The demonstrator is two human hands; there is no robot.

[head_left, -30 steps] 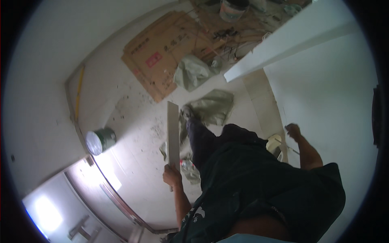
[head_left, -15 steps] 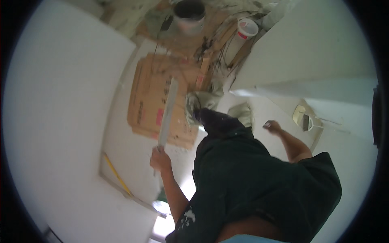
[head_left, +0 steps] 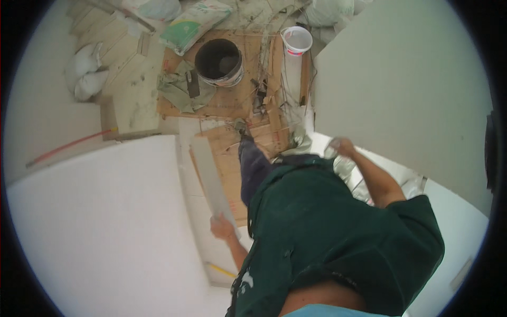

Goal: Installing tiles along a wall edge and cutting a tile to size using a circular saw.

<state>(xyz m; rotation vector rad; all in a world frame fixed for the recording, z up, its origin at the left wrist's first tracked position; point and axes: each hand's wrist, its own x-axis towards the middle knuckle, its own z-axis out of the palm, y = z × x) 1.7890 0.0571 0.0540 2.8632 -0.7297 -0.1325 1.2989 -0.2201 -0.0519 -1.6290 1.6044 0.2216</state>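
Observation:
My left hand (head_left: 223, 227), at lower middle, grips the lower end of a long, pale flat board (head_left: 210, 164), which angles up and forward beside my leg. My right hand (head_left: 344, 147) is closed on a small grey tool (head_left: 331, 149) at my right, its exact shape unclear. Below both hands, a cardboard sheet (head_left: 232, 179) lies under my foot and the board. Crumpled greenish sacking (head_left: 301, 140) lies on the floor near my right hand, partly hidden by my body.
A dark-lined bucket (head_left: 224, 79) stands on cardboard ahead, with a white pail (head_left: 296, 50) to its right. A green-white bag (head_left: 187, 29), slatted boards (head_left: 119, 47) and a red pole (head_left: 71, 145) lie beyond. Pale walls (head_left: 105, 227) flank me; a yellow pole (head_left: 219, 269) shows low left.
My view has turned and advanced: the door and green can have left sight, the buckets are nearer the middle. My foot is on cardboard; my right hand has risen forward.

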